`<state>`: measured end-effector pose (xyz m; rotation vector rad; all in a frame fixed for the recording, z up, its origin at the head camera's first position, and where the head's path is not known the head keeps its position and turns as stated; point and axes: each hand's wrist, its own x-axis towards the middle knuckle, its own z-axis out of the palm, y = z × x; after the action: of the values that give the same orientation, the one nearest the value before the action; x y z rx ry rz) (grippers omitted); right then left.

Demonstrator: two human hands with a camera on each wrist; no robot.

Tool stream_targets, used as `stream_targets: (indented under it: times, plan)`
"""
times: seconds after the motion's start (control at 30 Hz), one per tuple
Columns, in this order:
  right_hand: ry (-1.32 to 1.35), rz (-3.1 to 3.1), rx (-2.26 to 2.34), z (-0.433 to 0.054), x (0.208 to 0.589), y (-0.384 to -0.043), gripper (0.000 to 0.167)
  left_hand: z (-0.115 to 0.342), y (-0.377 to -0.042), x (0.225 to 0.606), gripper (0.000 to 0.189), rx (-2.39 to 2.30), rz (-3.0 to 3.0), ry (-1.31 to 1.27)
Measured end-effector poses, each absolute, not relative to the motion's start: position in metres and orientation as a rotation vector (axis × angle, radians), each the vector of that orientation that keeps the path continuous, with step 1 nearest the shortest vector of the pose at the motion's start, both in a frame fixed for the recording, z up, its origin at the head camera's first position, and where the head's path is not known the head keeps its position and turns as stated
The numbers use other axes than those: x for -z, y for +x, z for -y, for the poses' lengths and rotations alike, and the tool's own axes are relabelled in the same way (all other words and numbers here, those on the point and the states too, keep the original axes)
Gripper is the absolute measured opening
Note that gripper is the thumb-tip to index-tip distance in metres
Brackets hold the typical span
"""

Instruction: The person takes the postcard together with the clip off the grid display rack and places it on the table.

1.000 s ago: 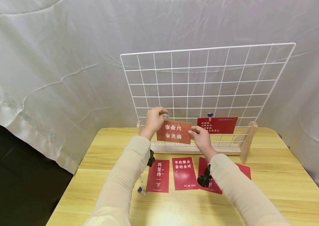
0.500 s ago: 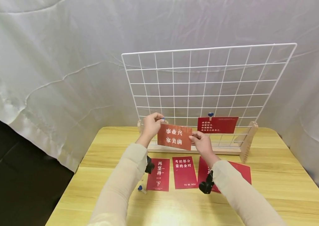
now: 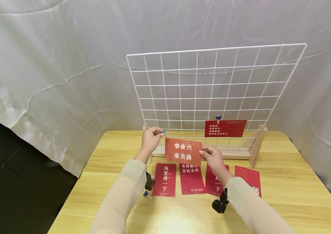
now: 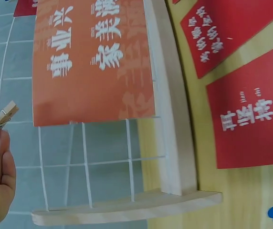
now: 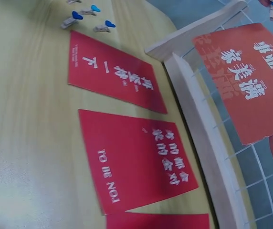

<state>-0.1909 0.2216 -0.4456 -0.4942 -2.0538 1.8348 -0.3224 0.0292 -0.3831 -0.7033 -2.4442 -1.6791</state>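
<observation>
My left hand (image 3: 150, 140) pinches a small wooden clothespin (image 4: 7, 113) by its blue heart end. Between the right hand's (image 3: 214, 160) thumb and fingers is the right edge of an orange-red card (image 3: 183, 152) with white characters. The card hangs in front of the lower part of a white wire grid (image 3: 196, 85), its face toward me. In the left wrist view the clothespin is apart from the card's left edge. Another red card (image 3: 227, 129) is fixed to the grid on the right by a blue-heart clothespin (image 3: 218, 118).
Several red cards lie on the wooden table before the grid, among them one at the left (image 3: 164, 180) and one in the middle (image 5: 136, 160). Loose heart clothespins (image 5: 103, 26) lie beside them. Wooden feet (image 3: 258, 146) support the grid, with a pale curtain (image 3: 80, 65) behind.
Both hands have come down and back from the grid, with the orange-red card and clothespin. The gap between the clothespin and the card has widened.
</observation>
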Motion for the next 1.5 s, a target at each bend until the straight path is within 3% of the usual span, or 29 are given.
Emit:
stream_targets:
  times: [0.97, 1.5]
  plan:
    - [-0.605, 2.018, -1.99, -0.207, 0.482, -0.14, 0.02, 0.021, -0.272, 0.443, 0.009, 1.83, 2.49, -0.388]
    - [-0.673, 1.984, -2.115, -0.19, 0.513, -0.114, 0.019, 0.059, -0.241, 0.487, 0.015, 1.982, 2.563, -0.037]
